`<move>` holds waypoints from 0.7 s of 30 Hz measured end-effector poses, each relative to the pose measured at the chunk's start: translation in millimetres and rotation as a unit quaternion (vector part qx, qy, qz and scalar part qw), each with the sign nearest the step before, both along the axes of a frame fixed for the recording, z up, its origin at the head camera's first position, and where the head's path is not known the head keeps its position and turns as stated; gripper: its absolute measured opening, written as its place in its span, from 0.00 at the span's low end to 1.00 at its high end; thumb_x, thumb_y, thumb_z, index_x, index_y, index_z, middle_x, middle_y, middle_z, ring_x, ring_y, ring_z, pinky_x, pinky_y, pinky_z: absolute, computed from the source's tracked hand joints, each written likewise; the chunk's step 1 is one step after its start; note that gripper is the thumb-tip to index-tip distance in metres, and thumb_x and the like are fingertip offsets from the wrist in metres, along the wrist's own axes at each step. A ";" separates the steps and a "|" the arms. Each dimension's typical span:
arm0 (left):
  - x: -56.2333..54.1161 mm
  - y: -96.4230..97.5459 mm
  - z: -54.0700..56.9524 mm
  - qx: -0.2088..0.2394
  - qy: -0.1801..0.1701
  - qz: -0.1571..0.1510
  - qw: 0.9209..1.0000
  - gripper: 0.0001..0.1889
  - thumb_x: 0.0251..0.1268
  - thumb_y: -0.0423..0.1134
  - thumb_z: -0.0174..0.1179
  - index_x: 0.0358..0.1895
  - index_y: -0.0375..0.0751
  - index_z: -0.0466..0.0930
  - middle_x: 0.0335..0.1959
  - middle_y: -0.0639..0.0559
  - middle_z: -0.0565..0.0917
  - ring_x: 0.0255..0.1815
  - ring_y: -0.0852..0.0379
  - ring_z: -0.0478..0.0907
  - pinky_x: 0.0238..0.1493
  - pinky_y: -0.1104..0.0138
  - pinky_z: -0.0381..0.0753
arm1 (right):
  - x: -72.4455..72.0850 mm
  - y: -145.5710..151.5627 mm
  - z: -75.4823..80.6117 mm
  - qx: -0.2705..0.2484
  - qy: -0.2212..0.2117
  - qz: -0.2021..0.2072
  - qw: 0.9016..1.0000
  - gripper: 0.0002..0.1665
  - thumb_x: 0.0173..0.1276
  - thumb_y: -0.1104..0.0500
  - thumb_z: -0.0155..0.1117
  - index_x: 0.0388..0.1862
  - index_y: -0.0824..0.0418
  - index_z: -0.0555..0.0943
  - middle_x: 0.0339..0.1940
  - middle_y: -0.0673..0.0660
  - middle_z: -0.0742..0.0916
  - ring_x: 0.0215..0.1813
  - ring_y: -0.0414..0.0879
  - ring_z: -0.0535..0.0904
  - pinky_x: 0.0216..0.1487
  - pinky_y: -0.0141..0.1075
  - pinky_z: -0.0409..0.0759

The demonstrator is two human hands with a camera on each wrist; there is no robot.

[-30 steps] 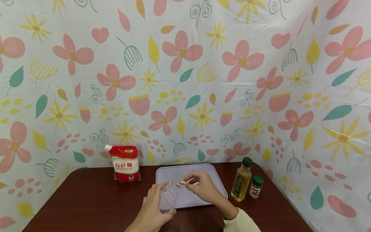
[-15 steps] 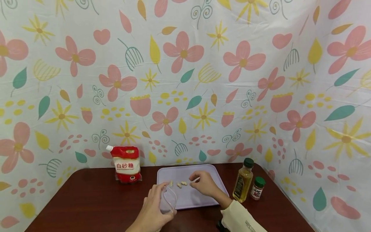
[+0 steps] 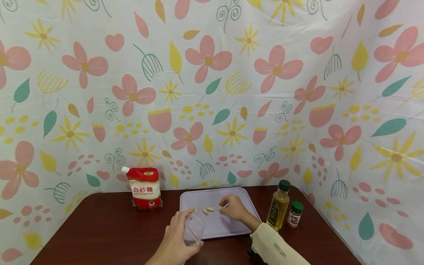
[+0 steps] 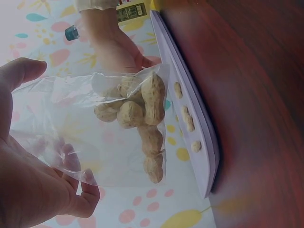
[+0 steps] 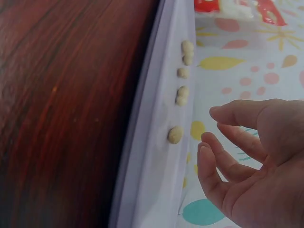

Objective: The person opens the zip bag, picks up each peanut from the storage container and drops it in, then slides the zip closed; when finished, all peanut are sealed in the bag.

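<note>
Left fingers (image 4: 89, 192) grip bag (image 4: 95, 130) | right fingers (image 5: 209, 167) parted | dark table (image 3: 109, 224) | floral backdrop (image 3: 212, 99)

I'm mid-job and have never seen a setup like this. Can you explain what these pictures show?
There's no machine here, just a person's two bare hands. The wide picture comes from a camera on the head, looking forward and down. The other two come from cameras on each wrist, so the table looks turned on its side.

On the dark table lies a lavender tray with a few loose peanuts. A red-and-white sugar pouch stands to the left; an oil bottle and a green-lidded jar stand to the right.

The left hand holds a clear bag with unshelled peanuts inside. The right hand is by the loose peanuts; I see nothing held in it.
</note>
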State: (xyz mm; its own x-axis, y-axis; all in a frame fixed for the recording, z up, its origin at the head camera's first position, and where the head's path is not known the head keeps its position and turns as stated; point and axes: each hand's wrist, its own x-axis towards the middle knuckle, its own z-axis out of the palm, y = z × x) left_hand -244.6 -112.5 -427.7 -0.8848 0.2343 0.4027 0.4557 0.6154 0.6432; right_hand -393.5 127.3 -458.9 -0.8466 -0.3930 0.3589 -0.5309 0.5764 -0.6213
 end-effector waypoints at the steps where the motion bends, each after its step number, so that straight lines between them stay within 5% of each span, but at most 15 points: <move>1: -0.2 -0.1 0.0 0.000 -0.005 -0.001 1.000 0.43 0.47 0.50 0.75 0.68 0.54 0.62 0.54 0.54 0.71 0.56 0.56 0.67 0.45 0.57 0.62 | -1.0 0.1 -0.7 0.004 -0.003 -0.002 1.000 0.06 0.54 0.71 0.71 0.32 0.71 0.84 0.29 0.61 0.87 0.31 0.47 0.82 0.33 0.36 0.79; 15: -1.1 -1.3 0.3 0.001 -0.032 -0.002 0.999 0.43 0.47 0.50 0.74 0.69 0.54 0.61 0.54 0.57 0.69 0.57 0.56 0.66 0.45 0.57 0.62 | -16.1 2.0 -17.7 0.035 0.024 -0.005 0.999 0.04 0.50 0.71 0.71 0.24 0.68 0.83 0.20 0.55 0.85 0.25 0.40 0.76 0.30 0.33 0.75; 21: -2.1 -2.1 -1.9 0.000 -0.034 -0.001 0.999 0.44 0.47 0.50 0.74 0.69 0.54 0.61 0.54 0.58 0.69 0.57 0.56 0.66 0.45 0.57 0.62 | -24.2 1.2 -23.9 0.041 0.001 -0.012 0.999 0.07 0.47 0.73 0.71 0.25 0.66 0.82 0.20 0.52 0.84 0.25 0.39 0.75 0.29 0.33 0.74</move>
State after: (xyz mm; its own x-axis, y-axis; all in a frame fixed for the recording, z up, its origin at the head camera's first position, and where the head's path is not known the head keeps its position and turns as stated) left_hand -246.7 -114.6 -429.6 -0.9099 0.2365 0.3409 0.4118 0.6143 0.6731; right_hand -417.7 128.6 -482.8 -0.8556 -0.4012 0.3271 -0.5173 0.6381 -0.5704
